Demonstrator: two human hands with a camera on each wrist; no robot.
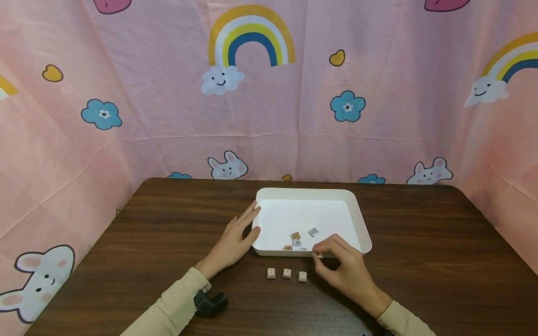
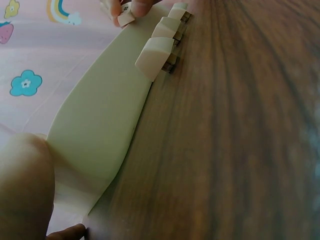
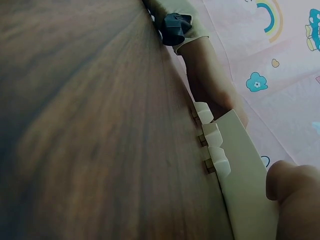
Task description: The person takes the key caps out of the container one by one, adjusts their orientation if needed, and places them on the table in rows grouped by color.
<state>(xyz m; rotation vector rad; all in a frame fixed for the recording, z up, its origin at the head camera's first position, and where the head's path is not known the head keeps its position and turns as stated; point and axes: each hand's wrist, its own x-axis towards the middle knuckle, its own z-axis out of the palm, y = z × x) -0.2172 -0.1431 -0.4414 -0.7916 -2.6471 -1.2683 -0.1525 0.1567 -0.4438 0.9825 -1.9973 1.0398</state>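
At the front right of the white tray (image 1: 311, 192), my right hand (image 1: 346, 268) pinches a small beige keycap (image 2: 126, 15) between thumb and fingers, over the near rim. My left hand (image 1: 233, 240) rests along the tray's left wall with its fingers extended. Between the hands, in front of the tray, three beige keycaps stand in a row on the table: a left one (image 1: 271, 274), a middle one (image 1: 287, 274) and a right one (image 1: 302, 277). Small brownish parts show beneath them in both wrist views. The pinched keycap is mostly covered by fingers in the head view.
Several small square pieces lie inside the tray near its front wall, some greyish (image 1: 296, 244), some yellow-brown (image 1: 296, 236). One grey piece (image 1: 313, 231) lies apart from them. The dark wooden table (image 1: 420, 242) meets a pink patterned curtain (image 1: 311, 116) behind.
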